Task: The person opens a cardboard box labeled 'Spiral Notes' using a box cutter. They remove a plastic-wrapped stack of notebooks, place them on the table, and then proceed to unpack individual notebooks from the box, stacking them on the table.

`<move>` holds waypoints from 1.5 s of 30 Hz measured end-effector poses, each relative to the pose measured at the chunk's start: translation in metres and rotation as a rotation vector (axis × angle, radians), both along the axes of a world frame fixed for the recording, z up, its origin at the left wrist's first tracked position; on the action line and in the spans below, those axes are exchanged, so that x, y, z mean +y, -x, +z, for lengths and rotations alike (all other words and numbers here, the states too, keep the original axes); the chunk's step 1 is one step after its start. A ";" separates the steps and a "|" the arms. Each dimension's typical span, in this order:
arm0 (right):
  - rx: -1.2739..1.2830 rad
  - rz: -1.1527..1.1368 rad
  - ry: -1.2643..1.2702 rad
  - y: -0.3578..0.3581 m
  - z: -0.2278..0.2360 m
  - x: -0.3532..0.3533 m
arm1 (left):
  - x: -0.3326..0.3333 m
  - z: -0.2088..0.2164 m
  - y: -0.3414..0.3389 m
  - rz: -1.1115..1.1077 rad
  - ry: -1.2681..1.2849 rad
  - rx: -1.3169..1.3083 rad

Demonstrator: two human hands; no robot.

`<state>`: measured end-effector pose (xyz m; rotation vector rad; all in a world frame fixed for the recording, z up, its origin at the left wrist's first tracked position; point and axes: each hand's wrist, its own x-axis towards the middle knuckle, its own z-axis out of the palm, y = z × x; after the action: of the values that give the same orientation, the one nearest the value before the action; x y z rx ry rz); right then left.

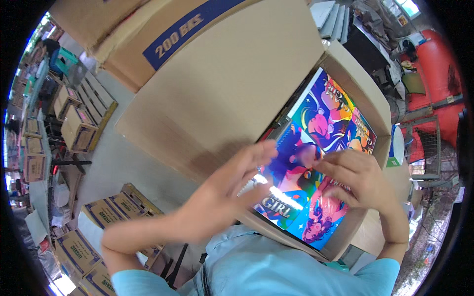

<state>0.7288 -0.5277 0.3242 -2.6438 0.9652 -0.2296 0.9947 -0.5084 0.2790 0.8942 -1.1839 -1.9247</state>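
An open cardboard carton (382, 108) stands in front of me, packed with glossy, brightly coloured booklets (316, 123) in blue, pink and yellow. Cartoon-like figures are printed on them, and light glares off the near left one. My left hand (232, 190) hovers over the carton's left side, slightly blurred, fingers stretched out and thumb apart, holding nothing I can see. Over the right part of the booklets is my right hand (358, 177), its fingers bent and the thumb held apart from them. Nothing shows between them. Whether its fingertips touch the covers I cannot tell.
A wide carton flap (227, 89) spreads to the left of the booklets. Behind it stands another carton (133, 54) with a blue band. Stacked cartons (101, 217) lie at lower left, near a wooden pallet (101, 98). A large red object (437, 74) stands at far right.
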 end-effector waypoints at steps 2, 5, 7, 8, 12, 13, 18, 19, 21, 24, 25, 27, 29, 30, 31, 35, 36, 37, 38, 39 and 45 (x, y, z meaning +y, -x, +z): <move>-0.025 -0.028 -0.023 0.023 0.014 0.027 | -0.021 -0.013 0.024 -0.084 -0.159 -0.135; -0.108 -0.081 0.048 0.060 0.005 0.062 | -0.041 -0.043 0.052 -0.251 -0.252 -0.273; -0.204 -0.160 0.043 0.087 -0.022 0.077 | -0.057 -0.063 0.074 -0.176 -0.447 -0.648; -0.266 -0.203 0.039 0.099 -0.038 0.083 | -0.061 -0.071 0.082 -0.128 -0.545 -0.847; -0.247 -0.313 -0.014 0.117 -0.078 0.089 | -0.060 -0.094 0.082 -0.199 -0.593 -0.550; -0.219 -0.341 -0.077 0.115 -0.074 0.087 | -0.061 -0.090 0.082 -0.225 -0.612 -0.533; -0.273 -0.318 -0.145 0.123 -0.082 0.085 | -0.059 -0.074 0.102 -0.330 -0.607 -0.457; -0.286 -0.330 -0.125 0.125 -0.087 0.086 | -0.059 -0.068 0.107 -0.312 -0.605 -0.489; -0.278 -0.328 -0.117 0.125 -0.088 0.087 | -0.064 -0.086 0.097 -0.308 -0.614 -0.488; -0.279 -0.324 -0.105 0.126 -0.093 0.086 | -0.074 -0.109 0.087 -0.312 -0.646 -0.482; -0.261 -0.325 -0.146 0.126 -0.090 0.084 | -0.076 -0.113 0.086 -0.326 -0.650 -0.483; -0.260 -0.318 -0.149 0.125 -0.092 0.081 | -0.082 -0.121 0.085 -0.354 -0.677 -0.472; -0.264 -0.330 -0.183 0.124 -0.089 0.079 | -0.083 -0.116 0.088 -0.416 -0.698 -0.414; -0.294 -0.328 -0.178 0.125 -0.089 0.080 | -0.083 -0.109 0.093 -0.452 -0.706 -0.386; -0.325 -0.326 -0.171 0.125 -0.091 0.081 | -0.079 -0.103 0.097 -0.441 -0.713 -0.374; -0.356 -0.359 -0.165 0.124 -0.088 0.082 | -0.062 -0.079 0.110 -0.446 -0.621 -0.272; -0.350 -0.367 -0.171 0.124 -0.090 0.082 | -0.061 -0.075 0.115 -0.466 -0.618 -0.263; -0.351 -0.385 -0.163 0.124 -0.092 0.081 | -0.059 -0.070 0.122 -0.485 -0.616 -0.254; -0.336 -0.394 -0.183 0.123 -0.091 0.082 | -0.057 -0.068 0.123 -0.492 -0.614 -0.240; -0.320 -0.403 -0.202 0.124 -0.086 0.083 | -0.060 -0.074 0.117 -0.474 -0.649 -0.227; -0.327 -0.427 -0.172 0.124 -0.086 0.086 | -0.073 -0.095 0.090 -0.414 -0.681 -0.340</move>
<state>0.6052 -0.4421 0.2382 -2.1323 1.3496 -0.6228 0.9051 -0.5812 0.1844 1.4612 -0.9440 -2.6687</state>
